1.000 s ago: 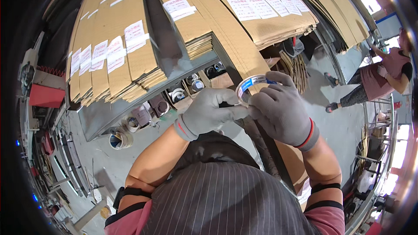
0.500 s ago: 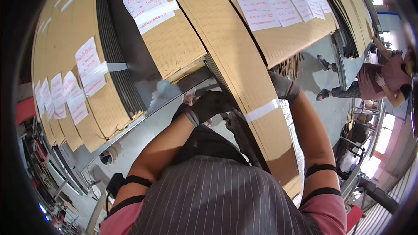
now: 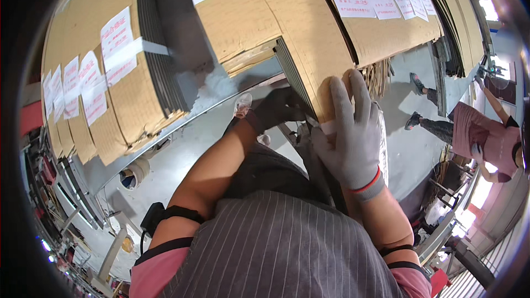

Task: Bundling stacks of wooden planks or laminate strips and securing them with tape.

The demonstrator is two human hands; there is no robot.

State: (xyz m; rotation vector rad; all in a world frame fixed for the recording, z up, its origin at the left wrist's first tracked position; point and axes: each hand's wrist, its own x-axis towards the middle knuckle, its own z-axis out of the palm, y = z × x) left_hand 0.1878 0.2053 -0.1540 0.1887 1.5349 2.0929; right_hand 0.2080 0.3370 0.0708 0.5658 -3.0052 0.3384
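A long brown cardboard-wrapped pack (image 3: 312, 49) lies between other packs, its near end toward me. Dark thin layers show along its left side. My right hand (image 3: 353, 138), in a grey glove with a red cuff edge, lies on top of that end. Its fingers are stretched out and apart, the thumb beside a white band (image 3: 329, 127). At the left side of the same end is my left hand (image 3: 279, 107), in a dark-looking glove. Shadow and the pack's edge hide its fingertips, so its grip is unclear.
More cardboard packs (image 3: 118, 121) with paper labels stand at the left, others (image 3: 397, 38) at the right. Between them shows a dark metal surface (image 3: 185, 33). A person (image 3: 486, 140) works at the far right. A roll (image 3: 132, 174) lies on the floor at the left.
The middle pack has slid away from me, its near end now farther forward. My right hand has moved from the pack's right side onto its top. My left hand has shifted slightly forward.
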